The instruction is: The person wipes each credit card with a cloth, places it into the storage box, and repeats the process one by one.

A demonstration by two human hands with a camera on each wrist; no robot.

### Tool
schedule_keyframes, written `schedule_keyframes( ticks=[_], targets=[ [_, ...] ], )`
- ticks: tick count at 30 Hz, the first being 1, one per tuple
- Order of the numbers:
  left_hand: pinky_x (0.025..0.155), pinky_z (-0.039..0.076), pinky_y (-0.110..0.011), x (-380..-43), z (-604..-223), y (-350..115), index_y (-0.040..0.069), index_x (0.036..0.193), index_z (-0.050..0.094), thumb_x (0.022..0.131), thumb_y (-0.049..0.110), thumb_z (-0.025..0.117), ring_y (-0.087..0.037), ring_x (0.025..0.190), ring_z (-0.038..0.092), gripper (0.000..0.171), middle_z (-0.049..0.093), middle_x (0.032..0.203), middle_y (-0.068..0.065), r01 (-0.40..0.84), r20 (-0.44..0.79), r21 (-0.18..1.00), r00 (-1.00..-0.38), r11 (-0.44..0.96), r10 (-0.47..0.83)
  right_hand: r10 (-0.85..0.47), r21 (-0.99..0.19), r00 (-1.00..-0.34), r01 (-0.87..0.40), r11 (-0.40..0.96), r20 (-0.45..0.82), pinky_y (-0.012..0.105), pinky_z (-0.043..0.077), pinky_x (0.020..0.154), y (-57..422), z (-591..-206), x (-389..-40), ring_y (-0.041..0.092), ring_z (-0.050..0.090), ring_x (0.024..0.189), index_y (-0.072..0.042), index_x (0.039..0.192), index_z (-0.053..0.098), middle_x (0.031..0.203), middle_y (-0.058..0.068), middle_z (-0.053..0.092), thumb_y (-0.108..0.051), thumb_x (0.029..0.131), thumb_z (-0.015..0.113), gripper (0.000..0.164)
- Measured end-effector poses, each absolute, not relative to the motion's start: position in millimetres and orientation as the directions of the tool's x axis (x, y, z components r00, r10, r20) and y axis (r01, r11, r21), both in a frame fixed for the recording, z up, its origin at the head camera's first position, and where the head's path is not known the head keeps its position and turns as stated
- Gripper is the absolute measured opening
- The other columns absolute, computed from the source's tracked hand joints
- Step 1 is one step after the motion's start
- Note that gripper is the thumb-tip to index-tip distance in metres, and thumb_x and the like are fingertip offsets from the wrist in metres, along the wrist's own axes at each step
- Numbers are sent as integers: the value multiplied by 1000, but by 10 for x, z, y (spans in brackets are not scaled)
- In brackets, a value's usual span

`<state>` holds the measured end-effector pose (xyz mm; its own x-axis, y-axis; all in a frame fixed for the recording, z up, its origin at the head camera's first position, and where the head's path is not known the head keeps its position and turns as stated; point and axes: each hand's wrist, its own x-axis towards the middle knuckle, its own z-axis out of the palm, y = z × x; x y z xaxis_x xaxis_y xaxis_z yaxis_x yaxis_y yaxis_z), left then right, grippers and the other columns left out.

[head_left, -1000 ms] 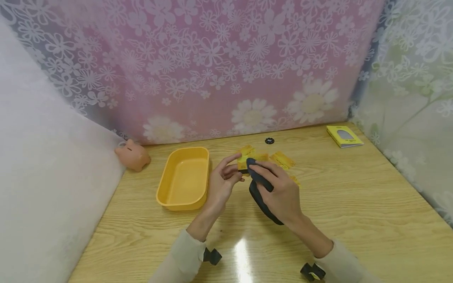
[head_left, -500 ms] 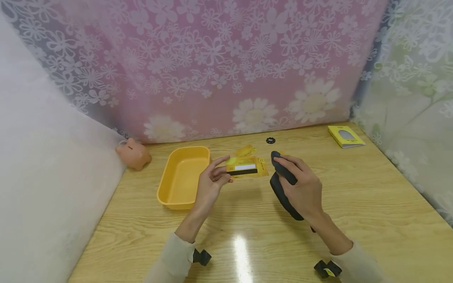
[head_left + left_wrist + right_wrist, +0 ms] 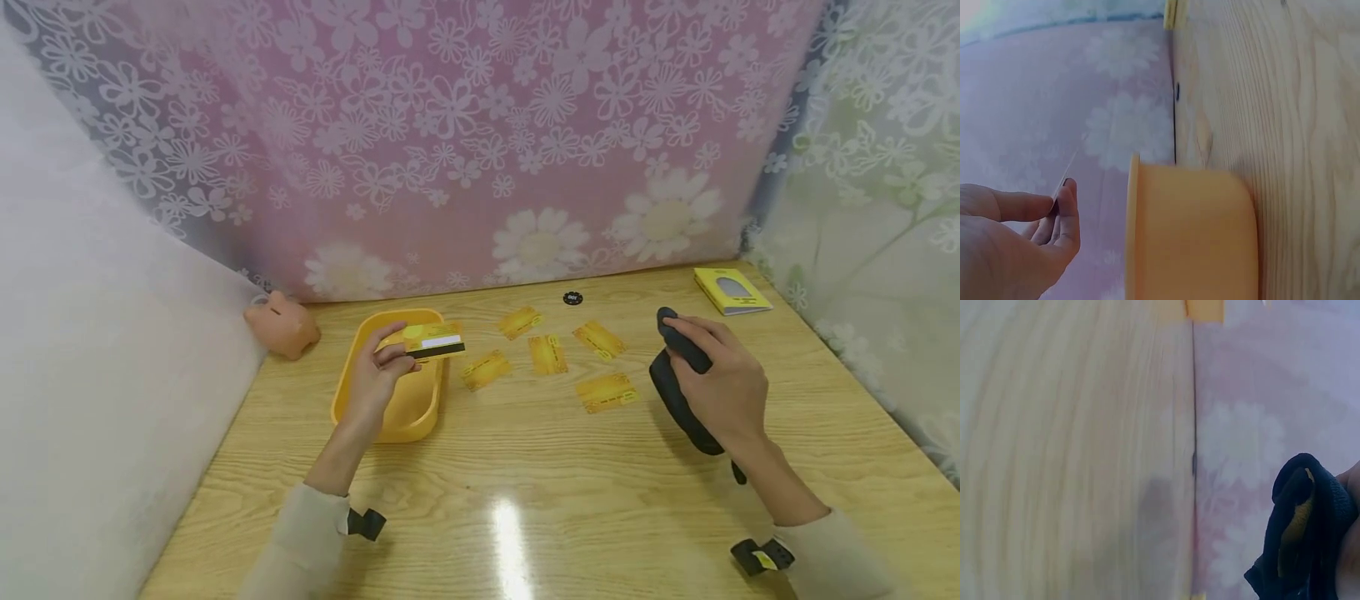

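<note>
Raised over the yellow tray, my left hand pinches a yellow card with a dark stripe and a white strip. The left wrist view catches that card edge-on between thumb and fingers, beside the tray's outer wall. Off to the right, my right hand grips a dark pouch above the table. Its folded side and a tan patch show in the right wrist view, where the hand is mostly cut off. Several yellow cards lie spread on the table between the hands.
A pink piggy bank stands left of the tray. Near the back edge lies a black chip, and a yellow booklet is at the back right. Curtains close off the wooden table behind and on the sides.
My left hand has carried the card leftward from the middle to over the tray. My right hand has moved right with the pouch, uncovering the cards on the table.
</note>
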<state>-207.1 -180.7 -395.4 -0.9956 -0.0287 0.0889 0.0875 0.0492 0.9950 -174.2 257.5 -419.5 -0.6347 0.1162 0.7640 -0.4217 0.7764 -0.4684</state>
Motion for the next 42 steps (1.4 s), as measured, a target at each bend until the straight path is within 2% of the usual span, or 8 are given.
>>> schedule_keyframes(
  ticks=[7, 12, 17, 20, 23, 27, 33, 42],
  targets=[
    [110, 51, -42, -2224, -3938, -2215, 12, 157, 46, 101, -2, 58, -20, 101, 70, 58, 53, 141, -20, 17, 29, 977, -998, 211, -52, 152, -470, -677, -316, 824, 720, 3, 30, 69, 3022, -4300, -1839, 43, 71, 92, -16, 125, 78, 124, 15, 71, -4, 85, 81, 42],
    [114, 47, -46, -2343, -3954, -2420, 8, 159, 43, 102, -4, 56, -18, 98, 70, 59, 48, 148, -24, -32, -11, 965, -997, 260, -81, 173, -481, -705, -265, 835, 688, 8, 31, 67, 3215, -4360, -1834, 46, 69, 98, -14, 126, 77, 126, 16, 71, -5, 85, 82, 42],
    [116, 44, -52, -2459, -4026, -2465, 7, 158, 44, 102, -5, 56, -30, 107, 70, 59, 48, 149, -26, -80, -60, 946, -995, 314, -74, 182, -490, -722, -242, 837, 668, 35, 47, 67, 3282, -4387, -1819, 47, 68, 101, -13, 127, 76, 126, 18, 70, -6, 85, 81, 42],
    [120, 38, -56, -2524, -4092, -2451, 6, 159, 43, 101, -4, 57, -41, 119, 65, 60, 47, 151, -27, -98, -92, 929, -995, 358, -36, 179, -488, -727, -239, 839, 663, 52, 50, 67, 3293, -4389, -1813, 48, 67, 101, -13, 128, 76, 127, 18, 70, -6, 86, 81, 42],
    [121, 34, -59, -2568, -4138, -2422, 6, 158, 43, 100, -4, 57, -45, 123, 62, 61, 47, 151, -28, -112, -124, 911, -992, 398, 4, 177, -489, -725, -245, 837, 666, 33, 49, 68, 3294, -4385, -1803, 47, 67, 100, -13, 128, 76, 127, 18, 70, -6, 86, 81, 43],
    [118, 38, -59, -2585, -4165, -2376, 3, 158, 43, 100, -7, 55, -45, 125, 60, 60, 47, 150, -30, -118, -148, 889, -988, 442, 34, 161, -476, -713, -266, 838, 683, 6, 30, 67, 3280, -4361, -1801, 46, 69, 98, -14, 127, 77, 126, 17, 70, -7, 84, 82, 43],
    [116, 42, -57, -2612, -4206, -2344, -2, 159, 38, 99, -7, 55, -46, 131, 57, 62, 45, 152, -34, -118, -148, 876, -989, 468, 28, 155, -471, -703, -280, 836, 694, 3, 28, 67, 3256, -4331, -1819, 46, 69, 97, -16, 126, 77, 125, 15, 71, -6, 84, 82, 44],
    [121, 34, -60, -2654, -4231, -2347, 4, 162, 35, 105, 8, 54, -47, 143, 43, 59, 34, 161, -32, -124, -159, 879, -987, 460, 37, 136, -463, -688, -318, 827, 713, 2, 30, 68, 3221, -4325, -1807, 44, 70, 91, -18, 126, 78, 124, 15, 71, -5, 84, 83, 45]
  ],
)
